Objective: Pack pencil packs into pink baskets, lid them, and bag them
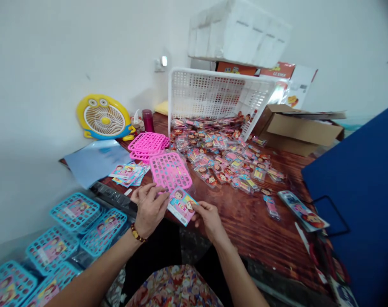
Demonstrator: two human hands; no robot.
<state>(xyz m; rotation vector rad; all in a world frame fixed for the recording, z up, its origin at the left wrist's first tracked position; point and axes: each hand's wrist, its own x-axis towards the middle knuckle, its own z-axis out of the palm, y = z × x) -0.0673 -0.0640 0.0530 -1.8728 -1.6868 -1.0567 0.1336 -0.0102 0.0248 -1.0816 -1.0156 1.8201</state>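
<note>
Right hand (210,219) pinched "Stick" card (182,206); left hand (151,209) sat at left edge, grip unclear — uneven pull risked creasing it against pink basket (170,171).

From head; facing forward-down; seemingly near hands (150,209)

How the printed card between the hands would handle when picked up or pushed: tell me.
The card is probably fairly stiff: it looks nearly flat with the right hand gripping its edge. Being thin, it is likely light. It may slide easily when pushed, since the similar cards lie in a loose, overlapping spread.
</note>
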